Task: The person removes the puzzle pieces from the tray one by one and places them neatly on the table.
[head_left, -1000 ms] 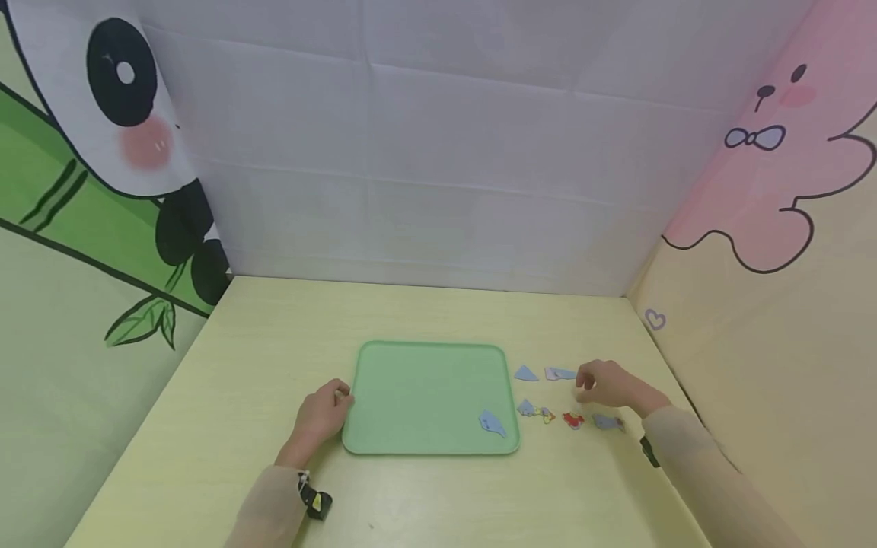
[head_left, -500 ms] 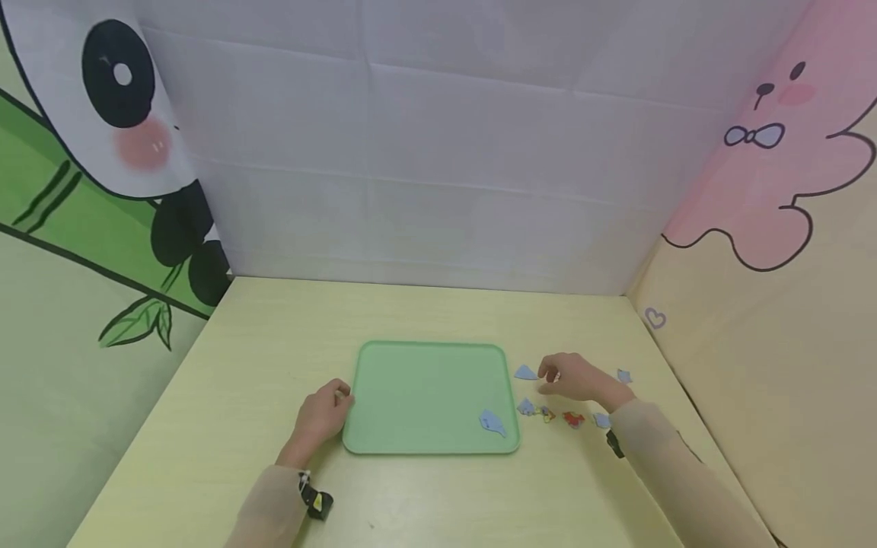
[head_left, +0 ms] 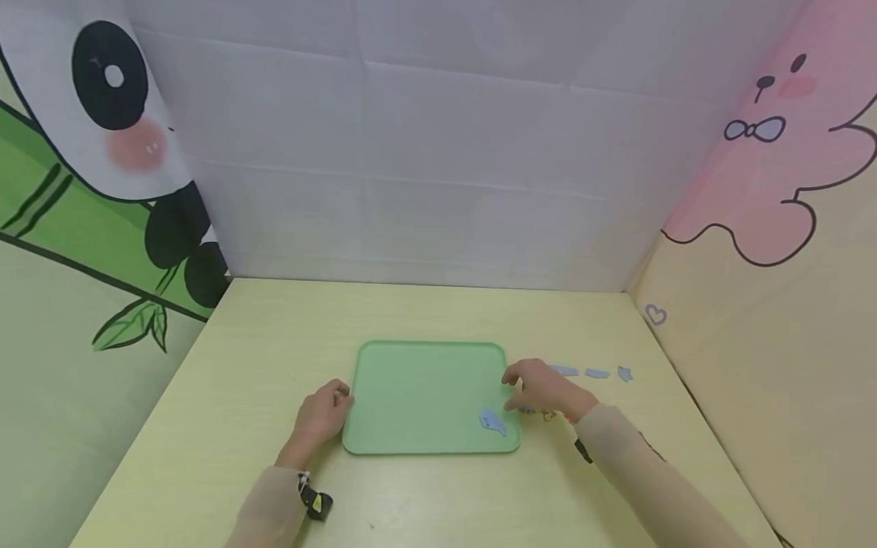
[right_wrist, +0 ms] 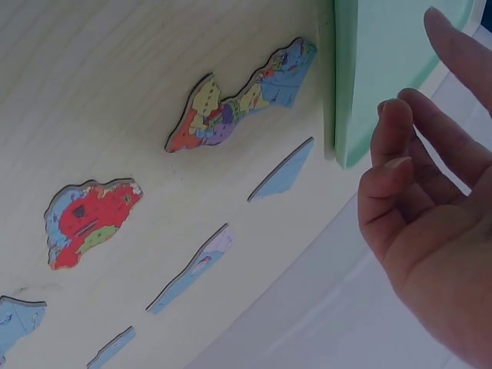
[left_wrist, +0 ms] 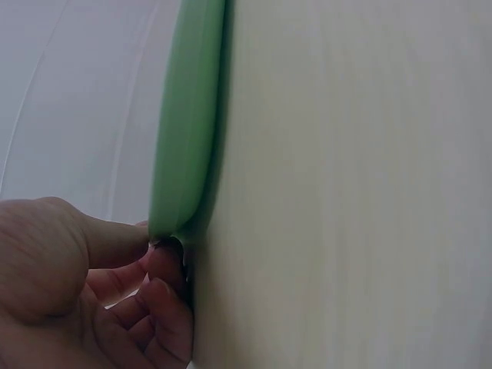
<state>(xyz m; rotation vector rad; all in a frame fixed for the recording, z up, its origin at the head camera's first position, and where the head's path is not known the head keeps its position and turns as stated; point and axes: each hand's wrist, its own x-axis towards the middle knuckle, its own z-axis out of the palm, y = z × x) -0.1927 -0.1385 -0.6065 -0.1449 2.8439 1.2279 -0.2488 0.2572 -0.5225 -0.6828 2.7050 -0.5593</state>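
A green tray (head_left: 418, 396) lies on the table, with one blue map puzzle piece (head_left: 492, 422) near its lower right corner. My left hand (head_left: 323, 413) pinches the tray's left rim; in the left wrist view the thumb lies against the green edge (left_wrist: 184, 146) and the other fingers curl beneath it. At the right rim hovers my right hand (head_left: 543, 387), fingers loosely bent, with nothing seen between them in the right wrist view. Beside the tray there lie a multicoloured map piece (right_wrist: 219, 114), a red one (right_wrist: 88, 219) and a blue triangular one (right_wrist: 283, 171).
Right of the tray, a row of narrow blue pieces (head_left: 597, 373) runs toward the right wall, ending in a small blue piece (head_left: 625, 374). A white cloth wall (head_left: 425, 167) closes off the table's back edge. Printed side walls stand left and right.
My right hand has moved left along the row of pieces to the tray's right rim, uncovering the narrow blue pieces. The left hand stays at the tray's left rim.
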